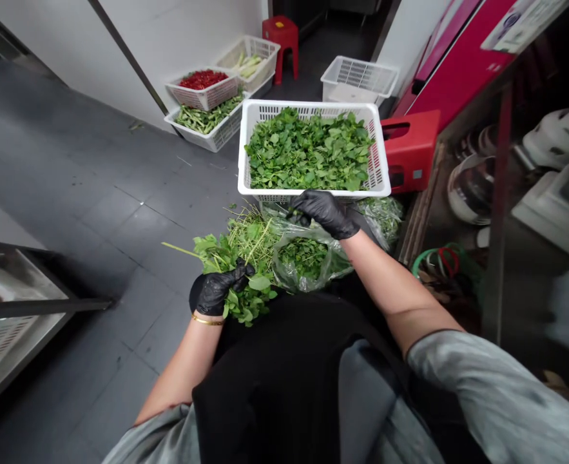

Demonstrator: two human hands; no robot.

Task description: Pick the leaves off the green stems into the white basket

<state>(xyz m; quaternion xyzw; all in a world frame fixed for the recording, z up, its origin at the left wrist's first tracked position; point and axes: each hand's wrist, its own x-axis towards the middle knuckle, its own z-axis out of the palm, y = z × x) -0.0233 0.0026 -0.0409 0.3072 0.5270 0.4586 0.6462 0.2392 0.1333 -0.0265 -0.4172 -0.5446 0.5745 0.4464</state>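
Observation:
A bunch of leafy greens (252, 299) is gripped in my black-gloved left hand (221, 288), with one long stem poking out to the left. My right hand (325, 212), also in a black glove, is closed just below the front rim of a white plastic basket (313, 193). A bit of dark green leaf shows at its fingertips, partly hidden by them. Picked green leaves (310, 151) fill that basket. Between my hands lie a heap of thin stems (255, 238) and a clear plastic bag (284, 261) with more greens inside.
At the back left are baskets of red peppers (203, 80), green pods (207, 118) and pale vegetables (248, 66), near a red stool (280, 38). Another white basket (359, 74) stands behind. A red plastic stool (417, 151) and a shelf post (499, 212) are on the right.

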